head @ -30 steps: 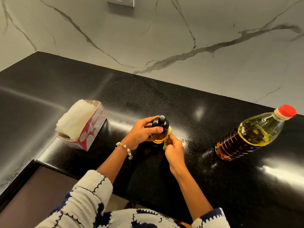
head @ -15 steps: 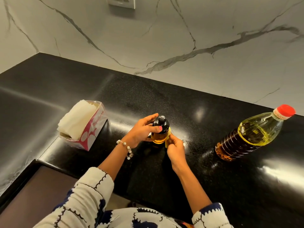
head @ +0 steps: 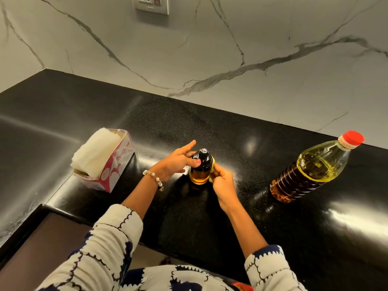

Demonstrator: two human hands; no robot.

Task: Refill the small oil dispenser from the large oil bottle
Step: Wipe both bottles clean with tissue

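Since a moment ago the left hand [head: 175, 161] has loosened on the dispenser's black top: its forefinger now sticks out straight toward the far wall, where before it curled round the cap. The thumb, with its pink nail, lies across the near side of the cap, and the other fingers are behind it where I cannot see how they sit. A bead bracelet [head: 155, 179] hangs at that wrist. The right hand [head: 223, 181] has hardly shifted; it is at the right side of the small oil dispenser [head: 200, 168], fingers curled and pinching a yellow bit [head: 212, 166] against the glass. Whether that is a cloth or a label I cannot tell.

The dispenser stands upright on the black table [head: 210, 217], near the middle, with amber oil in its lower part and the black cap on. Well apart to the right stands the large oil bottle [head: 310, 169], red cap [head: 353, 138] on, untouched; it looks tilted to the right in this wide view. Its upper part shows pale yellow oil and its ribbed lower part looks dark brown.

To the left of the hands, apart from them, a pink and white tissue box [head: 109, 166] sits on the table with white tissue sticking out of its top. Behind the table rises a white marble wall [head: 252, 49] with grey veins, and a socket plate [head: 151, 5] is set in it at the far top. Patterned white and dark sleeves [head: 109, 238] cover both forearms at the near edge.
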